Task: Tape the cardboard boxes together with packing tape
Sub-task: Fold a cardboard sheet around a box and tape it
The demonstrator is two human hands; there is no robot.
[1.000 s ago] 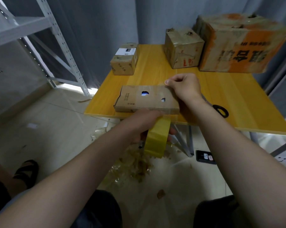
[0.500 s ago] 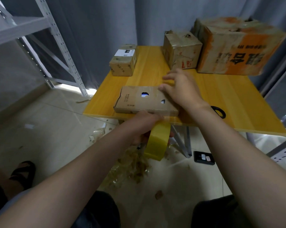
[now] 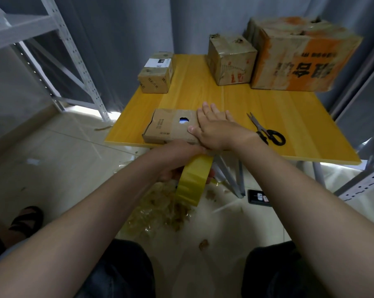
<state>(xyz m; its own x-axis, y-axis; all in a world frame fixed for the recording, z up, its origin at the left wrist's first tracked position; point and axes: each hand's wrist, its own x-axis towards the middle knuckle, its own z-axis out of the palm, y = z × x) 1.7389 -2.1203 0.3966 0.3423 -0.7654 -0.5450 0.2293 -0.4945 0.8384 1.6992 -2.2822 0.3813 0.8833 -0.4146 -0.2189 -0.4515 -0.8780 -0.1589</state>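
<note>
A flat cardboard box [image 3: 168, 127] with a hole in its top lies at the near edge of the yellow table [image 3: 289, 117]. My right hand [image 3: 216, 127] lies flat on the box's right end, fingers straight and pressing down. Just below the table edge my left hand [image 3: 177, 158] grips a roll of yellow packing tape [image 3: 193, 181], held on edge in front of the box. Whether a tape strip runs from the roll to the box is hidden by my hands.
Black-handled scissors [image 3: 265, 132] lie on the table to the right of my right hand. At the back stand a small labelled box [image 3: 156, 74], a medium box [image 3: 231, 59] and a large orange-printed box [image 3: 297, 54]. Metal shelving [image 3: 59, 50] is at left. Tape scraps [image 3: 160, 214] and a phone [image 3: 259, 197] lie on the floor.
My right hand went from a curled grip at the box's far right corner to lying flat with straight fingers on the box top. The scissors came fully into view. My left hand stayed put.
</note>
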